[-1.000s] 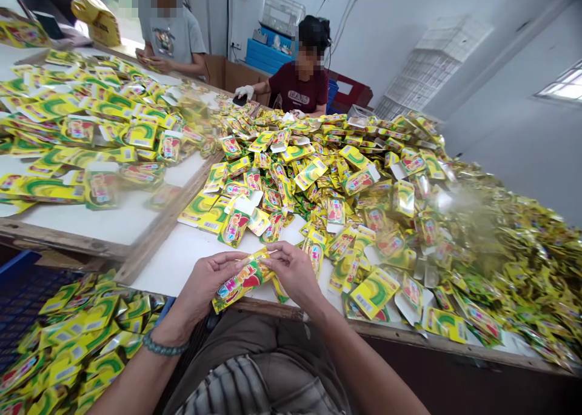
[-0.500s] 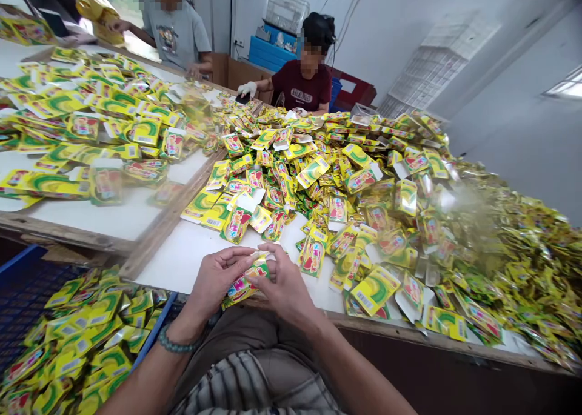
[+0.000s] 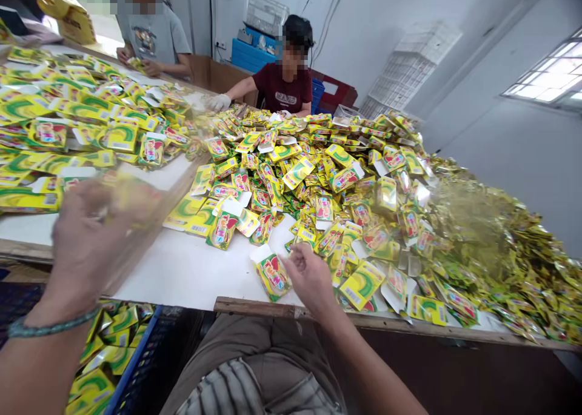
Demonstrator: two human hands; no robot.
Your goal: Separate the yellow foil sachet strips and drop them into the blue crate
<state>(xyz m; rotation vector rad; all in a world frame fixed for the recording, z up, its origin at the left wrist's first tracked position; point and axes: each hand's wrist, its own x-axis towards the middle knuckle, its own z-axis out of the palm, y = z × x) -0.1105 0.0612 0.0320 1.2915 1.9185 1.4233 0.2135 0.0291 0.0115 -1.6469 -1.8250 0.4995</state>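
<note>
My left hand (image 3: 93, 233) is smeared by motion over the left part of the table, its fingers toward a blurred yellow shape (image 3: 136, 200); whether it grips that shape is unclear. My right hand (image 3: 311, 275) is near the table's front edge, thumb and fingers curled together; what they hold, if anything, is hidden. By its thumb a small yellow and green carton (image 3: 271, 272) lies face up on the white surface, its white end flap open. More such cartons (image 3: 225, 224), some with white flaps out, lie just beyond.
Shiny yellow sachets (image 3: 500, 251) are heaped at the right. A wooden strip (image 3: 182, 185) divides the table; cartons (image 3: 122, 133) cover its left side. Below left stands a blue crate (image 3: 131, 360) of cartons. Two people sit across, one gloved hand (image 3: 219, 102) reaching onto the table.
My hands, together on one carton before, are now apart: left moved far left, right slightly right. An open-flapped carton now lies on formerly bare tabletop. The view has swung slightly right.
</note>
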